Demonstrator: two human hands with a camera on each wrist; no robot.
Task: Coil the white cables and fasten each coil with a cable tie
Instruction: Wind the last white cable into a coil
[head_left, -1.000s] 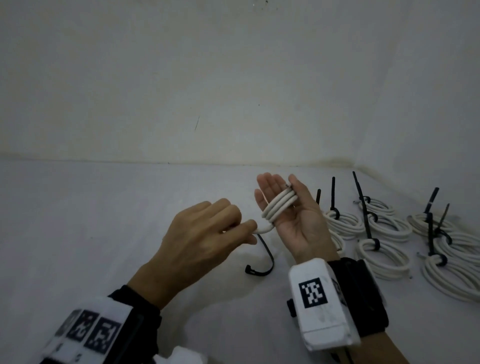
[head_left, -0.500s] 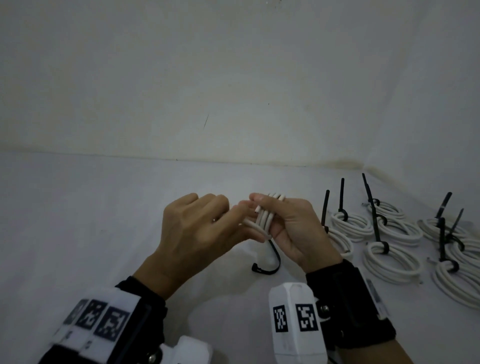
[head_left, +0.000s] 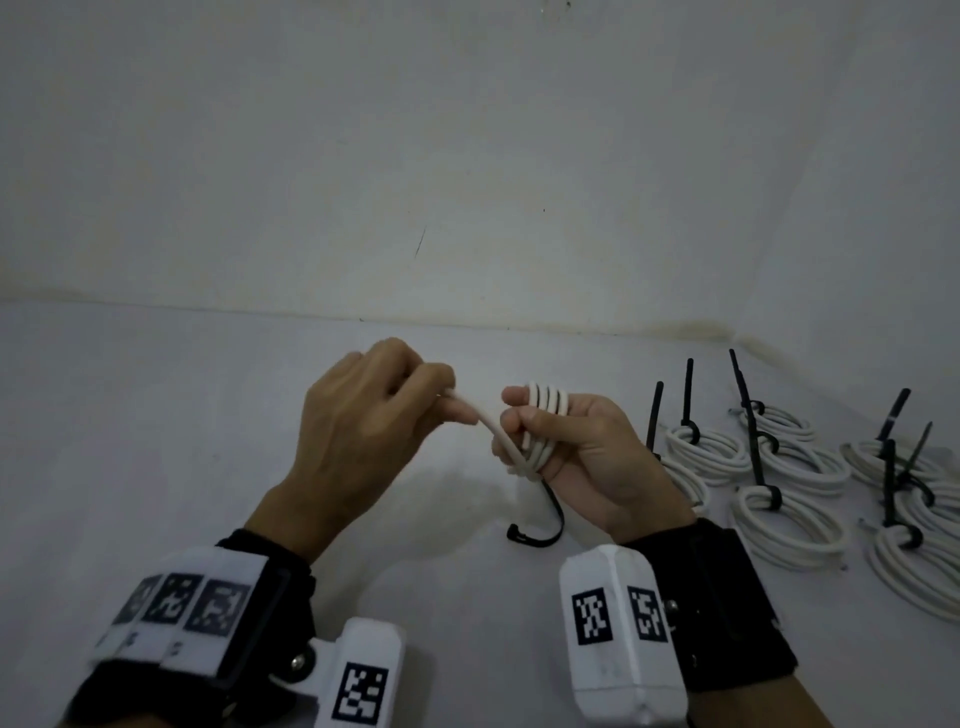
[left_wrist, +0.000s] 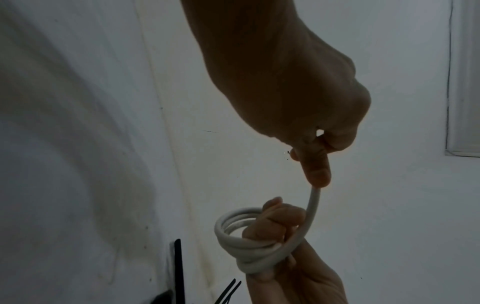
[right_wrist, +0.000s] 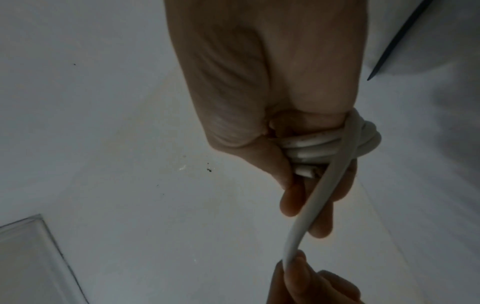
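A white cable (head_left: 545, 410) is wound in several turns around the curled fingers of my right hand (head_left: 582, 441), which grips the coil (left_wrist: 244, 244) above the white surface. Its free end (head_left: 483, 421) runs left to my left hand (head_left: 374, 421), which pinches it between thumb and fingers. The left wrist view shows that end (left_wrist: 313, 203) rising from the coil to my left fingertips (left_wrist: 315, 168). In the right wrist view the end (right_wrist: 322, 195) crosses the coil (right_wrist: 311, 148). A loose black cable tie (head_left: 540, 530) lies on the surface below my right hand.
Several white coils (head_left: 789, 525) fastened with black ties lie on the surface at the right, tie tails (head_left: 740, 384) sticking up. A white wall (head_left: 467, 156) rises behind, with a corner at the far right. Bare white surface (head_left: 156, 441) extends to the left.
My right hand has turned and closed its fingers through the coil. My left hand has drawn the free end out to the left, apart from the right hand.
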